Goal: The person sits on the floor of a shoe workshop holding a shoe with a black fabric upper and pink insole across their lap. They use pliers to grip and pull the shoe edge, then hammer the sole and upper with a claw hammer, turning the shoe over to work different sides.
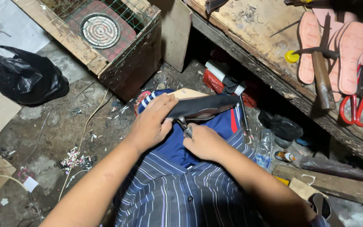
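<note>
Left hand (150,124) is clamped over the dark shoe upper (202,107) on the lap; right hand (204,142), just below the shoe upper, is closed on pliers (184,125). Likely risks: leather torn or fingers pinched if the pliers slip.

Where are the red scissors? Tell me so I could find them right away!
Look at the long wooden workbench on the right. Near its right end, beside the pink shoe insoles and the hammer, lie the scissors. Their bright red loop handles set them apart.
</note>
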